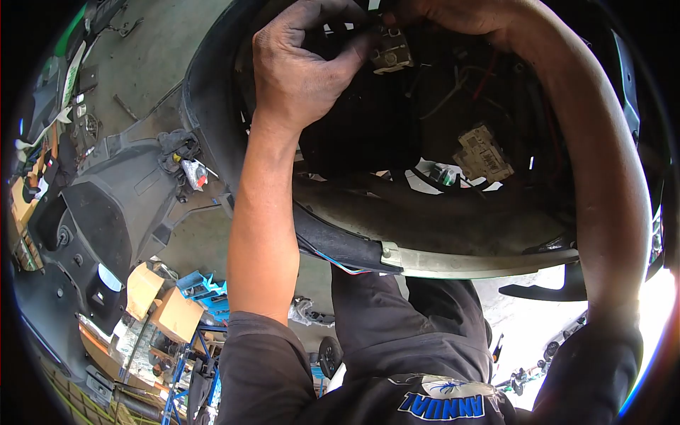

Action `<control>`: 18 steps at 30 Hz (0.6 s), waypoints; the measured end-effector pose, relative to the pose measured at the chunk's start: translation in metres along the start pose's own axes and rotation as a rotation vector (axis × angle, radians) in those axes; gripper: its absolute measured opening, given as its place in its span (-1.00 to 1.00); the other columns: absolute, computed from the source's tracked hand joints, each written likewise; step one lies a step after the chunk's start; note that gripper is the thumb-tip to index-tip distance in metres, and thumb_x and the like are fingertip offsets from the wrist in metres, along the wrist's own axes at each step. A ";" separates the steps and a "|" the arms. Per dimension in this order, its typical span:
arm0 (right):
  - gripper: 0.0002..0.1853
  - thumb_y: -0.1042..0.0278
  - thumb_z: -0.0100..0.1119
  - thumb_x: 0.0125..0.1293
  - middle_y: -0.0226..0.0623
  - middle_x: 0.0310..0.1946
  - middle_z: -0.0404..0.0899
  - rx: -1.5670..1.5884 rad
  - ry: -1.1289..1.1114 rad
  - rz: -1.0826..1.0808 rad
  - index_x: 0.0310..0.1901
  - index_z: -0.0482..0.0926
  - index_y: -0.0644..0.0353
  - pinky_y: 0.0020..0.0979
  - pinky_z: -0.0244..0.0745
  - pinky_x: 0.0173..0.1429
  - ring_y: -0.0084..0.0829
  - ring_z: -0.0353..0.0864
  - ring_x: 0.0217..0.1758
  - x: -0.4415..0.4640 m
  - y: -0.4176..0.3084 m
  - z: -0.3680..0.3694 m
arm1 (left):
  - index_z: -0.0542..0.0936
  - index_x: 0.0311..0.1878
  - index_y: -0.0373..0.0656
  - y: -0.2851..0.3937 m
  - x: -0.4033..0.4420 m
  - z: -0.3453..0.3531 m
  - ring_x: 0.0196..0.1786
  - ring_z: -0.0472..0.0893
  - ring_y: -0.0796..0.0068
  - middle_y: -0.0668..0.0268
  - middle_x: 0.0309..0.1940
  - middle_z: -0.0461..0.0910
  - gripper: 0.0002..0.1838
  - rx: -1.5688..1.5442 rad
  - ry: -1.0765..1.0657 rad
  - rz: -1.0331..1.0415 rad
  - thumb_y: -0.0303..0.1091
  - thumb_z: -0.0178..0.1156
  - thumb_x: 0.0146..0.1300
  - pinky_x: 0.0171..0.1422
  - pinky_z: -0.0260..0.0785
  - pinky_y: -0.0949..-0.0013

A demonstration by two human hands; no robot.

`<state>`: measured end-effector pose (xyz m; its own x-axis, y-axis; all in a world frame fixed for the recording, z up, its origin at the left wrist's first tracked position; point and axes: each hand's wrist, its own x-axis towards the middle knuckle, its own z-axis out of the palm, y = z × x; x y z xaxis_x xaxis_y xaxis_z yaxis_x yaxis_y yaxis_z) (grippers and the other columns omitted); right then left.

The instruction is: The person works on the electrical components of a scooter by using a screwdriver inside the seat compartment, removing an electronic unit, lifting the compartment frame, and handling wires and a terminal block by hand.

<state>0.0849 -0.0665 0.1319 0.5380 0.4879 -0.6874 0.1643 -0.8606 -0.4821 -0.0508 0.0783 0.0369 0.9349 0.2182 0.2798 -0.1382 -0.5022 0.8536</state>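
My left hand point(301, 67) reaches into a dark, rounded vehicle shell point(489, 262). Its thumb and fingers are bent together in a pinch, and what lies between them is lost in shadow. Close by, at the top edge, my right hand point(460, 15) curls inward with its fingertips dark and partly cut off; I cannot make out what they hold. Just below the fingertips is a small metal block-like part point(392, 53). Lower inside the shell sits a dusty, pale metal bracket-like part point(484, 154), with thin wires point(453, 88) above it.
Coloured wires point(333, 263) hang along the shell's near rim. Dark plastic panels point(120, 191) lie at the left. Cardboard boxes point(177, 314) and a blue metal frame point(177, 382) stand at lower left. My legs point(397, 326) are right below the rim.
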 end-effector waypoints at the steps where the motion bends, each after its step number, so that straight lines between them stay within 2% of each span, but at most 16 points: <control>1: -0.71 0.29 0.13 0.17 -0.16 -0.50 0.57 0.005 0.006 0.009 -0.36 0.63 0.42 -0.27 0.39 -0.57 -0.40 0.55 -0.50 -0.001 0.000 0.000 | 0.64 -0.28 -0.20 0.007 0.000 0.001 -0.24 0.66 0.57 0.33 -0.36 0.70 -0.84 -0.086 0.011 -0.109 -0.65 0.37 0.09 -0.07 0.50 0.43; 2: -0.71 0.29 0.12 0.17 -0.16 -0.50 0.57 0.008 0.009 0.013 -0.36 0.63 0.43 -0.27 0.39 -0.57 -0.39 0.55 -0.50 -0.001 -0.001 0.001 | 0.63 -0.29 -0.20 0.011 0.000 0.002 -0.24 0.64 0.60 0.37 -0.37 0.68 -0.84 -0.171 0.022 -0.219 -0.66 0.37 0.10 -0.07 0.49 0.45; 5: -0.71 0.30 0.12 0.18 -0.15 -0.49 0.57 0.002 0.065 0.062 -0.35 0.64 0.43 -0.26 0.38 -0.57 -0.39 0.55 -0.50 0.003 -0.007 0.009 | 0.61 -0.30 -0.19 -0.007 0.000 0.009 -0.24 0.61 0.63 0.42 -0.38 0.64 -0.82 -0.272 0.073 -0.168 -0.67 0.37 0.11 -0.08 0.48 0.47; 6: -0.71 0.30 0.12 0.18 -0.15 -0.49 0.57 0.000 0.081 0.078 -0.34 0.64 0.43 -0.26 0.37 -0.57 -0.39 0.55 -0.50 0.005 -0.012 0.012 | 0.61 -0.30 -0.19 -0.012 -0.003 0.010 -0.24 0.61 0.63 0.42 -0.38 0.64 -0.82 -0.270 0.073 -0.169 -0.67 0.37 0.11 -0.08 0.48 0.47; 8: -0.72 0.31 0.13 0.17 -0.15 -0.49 0.57 -0.074 0.115 0.246 -0.34 0.64 0.43 -0.27 0.36 -0.57 -0.39 0.55 -0.50 0.003 -0.023 0.011 | 0.59 -0.29 -0.19 -0.008 -0.002 0.009 -0.24 0.58 0.64 0.45 -0.37 0.61 -0.81 -0.078 0.101 -0.113 -0.69 0.35 0.13 -0.07 0.46 0.47; 9: -0.72 0.31 0.13 0.17 -0.15 -0.49 0.57 -0.098 0.124 0.303 -0.33 0.64 0.43 -0.27 0.36 -0.57 -0.39 0.55 -0.50 0.002 -0.023 0.009 | 0.59 -0.29 -0.19 -0.010 -0.003 0.010 -0.24 0.58 0.64 0.45 -0.37 0.61 -0.81 -0.079 0.101 -0.114 -0.69 0.35 0.13 -0.07 0.46 0.47; 12: -0.72 0.32 0.15 0.17 -0.14 -0.48 0.58 -0.022 -0.018 0.099 -0.32 0.65 0.44 -0.26 0.35 -0.58 -0.39 0.55 -0.50 0.000 -0.006 0.001 | 0.55 -0.22 -0.19 -0.014 -0.003 0.010 -0.22 0.56 0.63 0.44 -0.33 0.59 -0.76 -0.163 0.057 -0.109 -0.68 0.36 0.13 -0.05 0.45 0.48; 15: -0.71 0.30 0.18 0.17 -0.16 -0.48 0.58 0.046 0.116 0.131 -0.32 0.65 0.44 -0.26 0.36 -0.57 -0.40 0.53 -0.50 0.000 -0.007 0.008 | 0.52 -0.15 -0.19 -0.014 -0.003 0.009 -0.21 0.55 0.62 0.43 -0.30 0.57 -0.71 -0.297 0.037 -0.194 -0.68 0.37 0.12 -0.03 0.43 0.47; 18: -0.71 0.29 0.20 0.17 -0.17 -0.48 0.58 0.051 0.017 0.055 -0.32 0.65 0.44 -0.26 0.36 -0.55 -0.42 0.51 -0.50 0.001 -0.007 0.004 | 0.49 -0.13 -0.19 -0.013 -0.001 0.010 -0.19 0.55 0.62 0.43 -0.29 0.55 -0.67 -0.327 0.064 -0.113 -0.67 0.39 0.11 -0.02 0.42 0.48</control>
<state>0.0811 -0.0592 0.1328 0.5591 0.4369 -0.7047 0.0921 -0.8774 -0.4709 -0.0470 0.0759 0.0215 0.9295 0.3143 0.1932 -0.1417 -0.1794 0.9735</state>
